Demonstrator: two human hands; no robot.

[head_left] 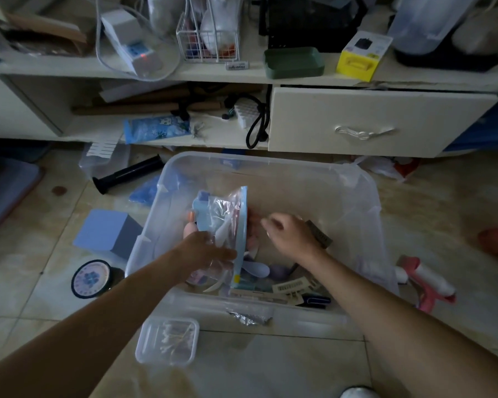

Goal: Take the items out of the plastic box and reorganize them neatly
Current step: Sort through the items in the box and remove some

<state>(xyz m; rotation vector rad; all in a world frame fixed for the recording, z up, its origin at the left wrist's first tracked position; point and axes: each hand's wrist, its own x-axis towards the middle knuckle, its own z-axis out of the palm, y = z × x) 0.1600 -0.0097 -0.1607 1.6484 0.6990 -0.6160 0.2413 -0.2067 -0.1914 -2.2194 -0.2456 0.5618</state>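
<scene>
From my head camera, I am reaching both hands down into the clear plastic box [365, 196] sitting on the tiled floor [270, 369]. My left hand [204, 251] is gripping the lower part of a clear zip bag [227, 222] with a blue edge, fingers curled around it, and the bag is standing upright inside the box, just left of my right hand [291, 234]. My right hand is hovering over the box's middle with its fingers loosely curled; I cannot tell whether it is pinching anything. Below and between my hands, spoons [256, 268], combs [291, 288] and other small items are lying jumbled against the near wall of the box. Near my left forearm, outside the box, a small clear case of cotton swabs [168, 340] is resting on the floor.
</scene>
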